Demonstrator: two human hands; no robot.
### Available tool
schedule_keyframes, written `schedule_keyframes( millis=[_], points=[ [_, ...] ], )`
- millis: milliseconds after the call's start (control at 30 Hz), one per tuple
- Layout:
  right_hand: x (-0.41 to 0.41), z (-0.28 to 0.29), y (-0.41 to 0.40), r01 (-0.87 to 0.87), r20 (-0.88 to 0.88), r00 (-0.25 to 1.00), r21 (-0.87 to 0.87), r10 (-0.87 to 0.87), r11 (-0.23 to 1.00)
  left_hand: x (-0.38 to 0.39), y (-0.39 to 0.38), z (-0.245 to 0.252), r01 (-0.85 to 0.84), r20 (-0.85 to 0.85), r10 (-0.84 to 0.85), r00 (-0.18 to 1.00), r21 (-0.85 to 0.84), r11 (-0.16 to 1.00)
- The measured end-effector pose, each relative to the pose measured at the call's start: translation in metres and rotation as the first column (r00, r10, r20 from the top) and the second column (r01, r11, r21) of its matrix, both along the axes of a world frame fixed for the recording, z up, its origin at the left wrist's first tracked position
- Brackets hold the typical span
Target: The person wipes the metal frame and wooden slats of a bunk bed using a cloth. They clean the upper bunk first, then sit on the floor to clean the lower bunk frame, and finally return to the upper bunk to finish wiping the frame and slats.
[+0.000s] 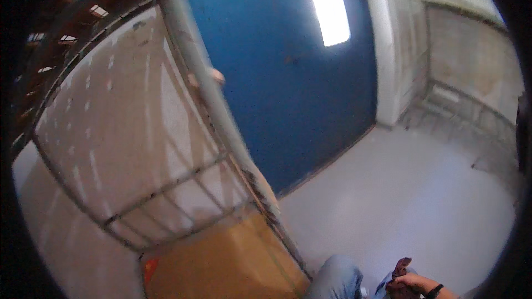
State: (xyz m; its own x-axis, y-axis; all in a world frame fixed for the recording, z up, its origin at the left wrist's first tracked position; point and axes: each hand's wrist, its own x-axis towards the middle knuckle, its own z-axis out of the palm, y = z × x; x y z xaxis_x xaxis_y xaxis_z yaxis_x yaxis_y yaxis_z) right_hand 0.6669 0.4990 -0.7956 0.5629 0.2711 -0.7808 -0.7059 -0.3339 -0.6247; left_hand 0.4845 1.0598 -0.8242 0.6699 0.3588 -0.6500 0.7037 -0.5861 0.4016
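A pale grey post or panel edge (212, 95) runs slantwise beside a blue door (299, 91). Fingers of my left hand (216, 76) are wrapped round this post at its upper part; the rest of the hand is mostly hidden and blurred. Low at the right, my right hand (409, 281) grips a crumpled dark reddish-brown cloth or similar soft item (402, 266), close to my jeans-clad legs (338, 276). A dark band circles the right wrist. The door has a narrow, brightly lit window (328, 8).
Left of the post are a large brownish panel with white streaks (120, 112), a metal ladder-like rail (166, 193) and a flat orange-brown surface (224, 257). Smooth grey floor (399, 191) lies before the door. A white door jamb (384, 70) and a metal rack (469, 112) stand right.
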Motion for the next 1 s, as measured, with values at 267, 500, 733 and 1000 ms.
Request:
schedule_keyframes(
  millis=[267, 500, 733, 1000],
  points=[
    [0.117, 0.381, 0.168, -0.282, 0.825, 0.467, 0.481, -0.32, 0.83, 0.038, 0.071, -0.012, -0.002, 0.094, 0.006, 0.996, -0.04, 0.999],
    [0.123, 0.722, 0.378, -0.895, 0.996, -0.053, -0.015, -0.072, 0.446, -0.027, 0.094, -0.019, -0.17, 0.119, 0.167, 0.979, 0.024, 0.985],
    [0.139, 0.731, 0.4, -0.877, 0.963, -0.056, -0.174, 0.264, 0.449, -0.138, 0.112, -0.024, -0.435, 0.089, 0.426, 0.9, 0.183, 0.882],
    [0.093, 0.686, 0.462, -0.531, 0.808, -0.25, 0.346, -0.534, 0.773, -0.011, 0.175, 0.041, -0.621, 0.84, 0.373, 0.394, -0.056, 0.782]
  ],
)
